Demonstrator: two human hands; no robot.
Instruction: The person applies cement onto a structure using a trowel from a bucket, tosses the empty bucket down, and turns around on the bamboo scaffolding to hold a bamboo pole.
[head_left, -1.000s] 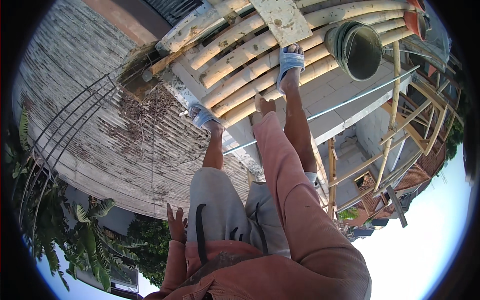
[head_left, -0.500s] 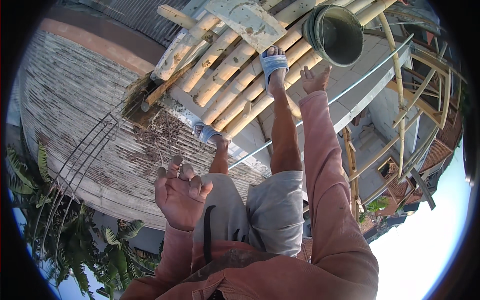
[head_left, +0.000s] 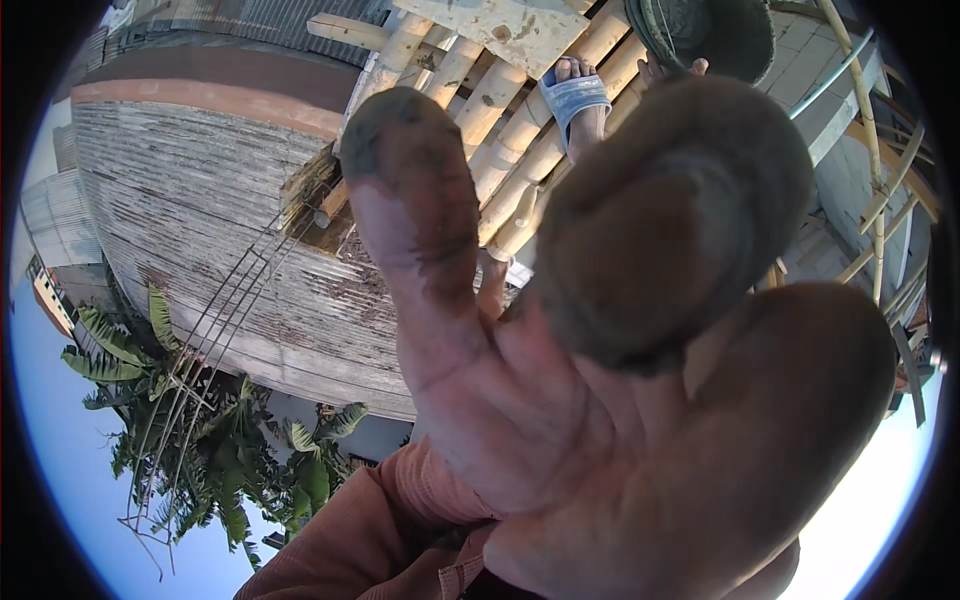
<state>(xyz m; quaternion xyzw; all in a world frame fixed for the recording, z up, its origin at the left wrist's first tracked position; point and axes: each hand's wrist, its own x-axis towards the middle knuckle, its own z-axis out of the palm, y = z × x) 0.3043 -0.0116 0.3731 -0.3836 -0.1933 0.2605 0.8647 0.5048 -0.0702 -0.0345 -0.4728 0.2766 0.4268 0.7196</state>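
My left hand (head_left: 520,430) is raised very close in front of the view, palm toward me and fingers spread. Its fingertips are coated in wet grey cement-like mud, and nothing is held in it. Behind it, only the fingertips of my right hand (head_left: 655,72) show, apart from each other, just below a dark bucket (head_left: 745,35). Whether they touch the bucket I cannot tell; the rest of that hand and arm is hidden. My foot in a blue sandal (head_left: 577,97) stands on bamboo poles (head_left: 515,150), beside a mud-stained board (head_left: 505,28).
A corrugated roof (head_left: 220,230) spreads out on the left, with thin metal rods (head_left: 225,300) jutting over it. Banana plants (head_left: 235,470) grow below. At right stands an upright bamboo pole (head_left: 870,130), with a pale wall ledge (head_left: 845,110) beside it.
My left hand has risen from beside my lap to right before the view, covering much of it. The view has shifted, so the bucket sits higher and farther right.
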